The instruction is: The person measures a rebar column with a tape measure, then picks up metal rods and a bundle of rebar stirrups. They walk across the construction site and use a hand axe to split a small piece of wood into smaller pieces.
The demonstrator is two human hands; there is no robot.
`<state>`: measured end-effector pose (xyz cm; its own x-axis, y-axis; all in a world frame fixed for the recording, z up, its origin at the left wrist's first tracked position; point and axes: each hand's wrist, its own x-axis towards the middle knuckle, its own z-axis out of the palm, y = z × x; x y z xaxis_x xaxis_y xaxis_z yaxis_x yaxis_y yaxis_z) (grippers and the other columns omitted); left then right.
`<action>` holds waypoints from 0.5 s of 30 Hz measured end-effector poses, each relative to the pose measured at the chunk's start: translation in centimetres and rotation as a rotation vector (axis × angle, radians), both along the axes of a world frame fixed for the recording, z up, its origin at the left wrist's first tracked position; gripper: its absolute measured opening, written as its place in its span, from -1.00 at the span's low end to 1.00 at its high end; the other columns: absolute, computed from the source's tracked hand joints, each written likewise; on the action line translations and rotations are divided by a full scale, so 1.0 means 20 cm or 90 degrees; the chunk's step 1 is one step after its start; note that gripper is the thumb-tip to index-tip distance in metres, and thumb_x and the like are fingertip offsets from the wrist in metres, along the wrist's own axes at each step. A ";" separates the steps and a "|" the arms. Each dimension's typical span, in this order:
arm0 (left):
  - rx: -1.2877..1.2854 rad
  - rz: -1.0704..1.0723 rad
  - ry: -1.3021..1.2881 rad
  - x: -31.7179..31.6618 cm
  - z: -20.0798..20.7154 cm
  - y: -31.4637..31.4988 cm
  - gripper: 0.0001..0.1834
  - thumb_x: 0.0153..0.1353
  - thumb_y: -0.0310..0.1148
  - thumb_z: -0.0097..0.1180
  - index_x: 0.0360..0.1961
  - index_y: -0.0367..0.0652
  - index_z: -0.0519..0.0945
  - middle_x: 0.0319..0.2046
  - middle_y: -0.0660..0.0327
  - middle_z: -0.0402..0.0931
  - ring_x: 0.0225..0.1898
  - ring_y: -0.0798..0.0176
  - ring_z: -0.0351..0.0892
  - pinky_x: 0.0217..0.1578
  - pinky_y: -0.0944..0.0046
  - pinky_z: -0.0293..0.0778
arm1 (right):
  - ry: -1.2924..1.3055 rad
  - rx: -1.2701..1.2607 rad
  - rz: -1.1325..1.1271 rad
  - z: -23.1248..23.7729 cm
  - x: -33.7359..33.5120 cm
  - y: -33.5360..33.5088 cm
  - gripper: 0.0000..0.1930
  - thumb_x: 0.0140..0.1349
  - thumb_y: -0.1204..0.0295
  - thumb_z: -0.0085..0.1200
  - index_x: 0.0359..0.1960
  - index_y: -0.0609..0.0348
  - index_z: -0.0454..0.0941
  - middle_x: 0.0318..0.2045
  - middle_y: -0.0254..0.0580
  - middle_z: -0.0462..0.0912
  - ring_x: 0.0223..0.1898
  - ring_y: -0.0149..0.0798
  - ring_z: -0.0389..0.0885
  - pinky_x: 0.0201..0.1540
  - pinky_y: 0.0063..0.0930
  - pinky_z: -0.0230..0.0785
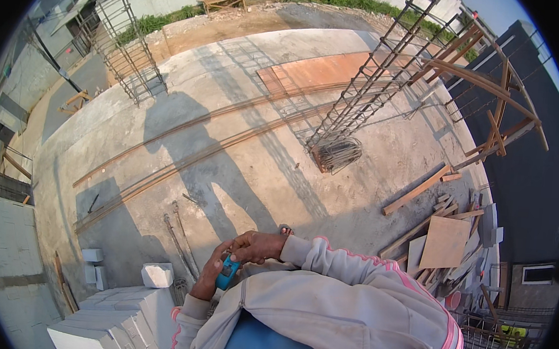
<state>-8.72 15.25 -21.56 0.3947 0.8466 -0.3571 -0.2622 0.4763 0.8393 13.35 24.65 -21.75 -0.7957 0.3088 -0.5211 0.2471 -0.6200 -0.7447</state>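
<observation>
Teal device, between both hands

Pale concrete slab under long brown strips, orange-brown sheets, coiled wire, loose timber, pale blocks.

An open-air building site, we'd say.
We read it from rebar cages standing on a bare concrete slab (sunlit right across), a stack of pale blocks, a heap of scrap wood, and bare dirt beyond.
</observation>
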 end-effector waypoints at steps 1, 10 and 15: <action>-0.012 -0.003 0.001 0.06 0.01 0.04 0.01 0.32 0.34 0.01 0.53 -0.20 0.16 0.07 -0.05 0.52 -0.07 0.10 0.65 0.00 0.18 0.59 | 0.023 0.027 -0.013 0.01 0.05 0.01 -0.68 0.35 0.14 0.30 -0.38 0.08 0.52 -0.64 -0.52 0.30 -0.66 -0.57 0.22 -0.63 -0.59 0.02; -0.093 -0.145 0.149 0.37 0.06 0.20 -0.24 0.46 0.20 -0.07 0.35 -0.26 0.43 -0.08 0.12 0.61 -0.10 0.25 0.56 0.05 0.27 0.45 | 0.168 0.012 -0.241 0.27 0.73 0.15 -0.70 0.33 0.27 0.34 -0.37 0.07 0.44 -0.64 -0.58 0.31 -0.68 -0.60 0.19 -0.63 -0.61 -0.03; -0.110 -0.237 0.241 0.36 -0.15 0.18 -0.38 0.50 0.10 -0.09 0.20 -0.27 0.54 -0.16 0.10 0.67 -0.11 0.26 0.62 -0.09 0.26 0.53 | 0.197 0.065 -0.431 0.41 1.26 0.28 -0.75 0.31 0.39 0.31 -0.38 0.06 0.41 -0.62 -0.54 0.33 -0.68 -0.61 0.19 -0.63 -0.61 -0.02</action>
